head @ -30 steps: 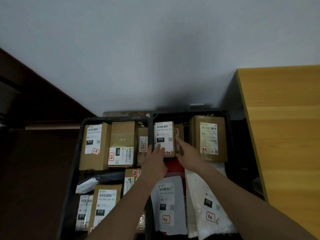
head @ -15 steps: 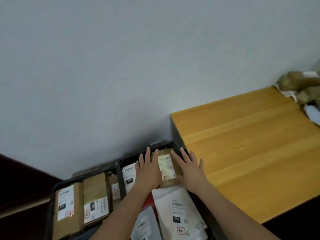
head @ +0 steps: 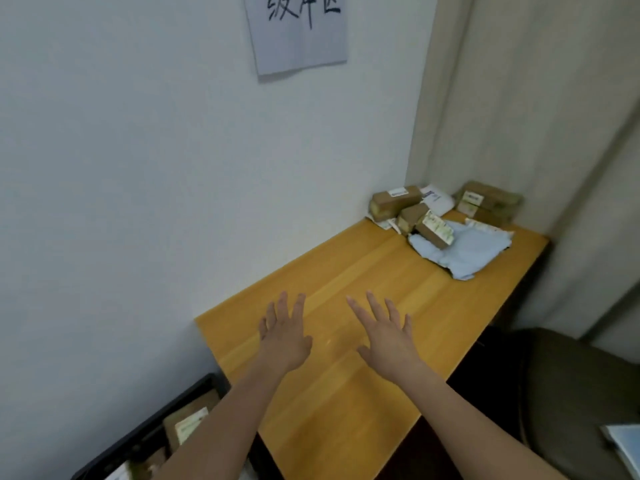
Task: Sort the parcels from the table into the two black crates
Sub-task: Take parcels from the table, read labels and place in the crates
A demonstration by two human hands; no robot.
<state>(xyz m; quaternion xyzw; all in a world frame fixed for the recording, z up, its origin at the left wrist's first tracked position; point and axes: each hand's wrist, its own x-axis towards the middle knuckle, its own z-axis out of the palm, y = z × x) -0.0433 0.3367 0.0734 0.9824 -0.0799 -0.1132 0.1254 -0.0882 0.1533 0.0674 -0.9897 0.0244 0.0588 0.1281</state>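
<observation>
Two bare forearms enter from the bottom edge, no sleeves in view up to where the frame cuts them off. Bare left hand [head: 285,336]: no glove, ring, watch or strap on hand or wrist. Bare right hand [head: 388,336]: same, nothing worn on hand or wrist. Fingernails look short and plain, though blur limits that. No marks or bandages on either arm. Rest of the person is out of frame, so clothing can't be told.
</observation>
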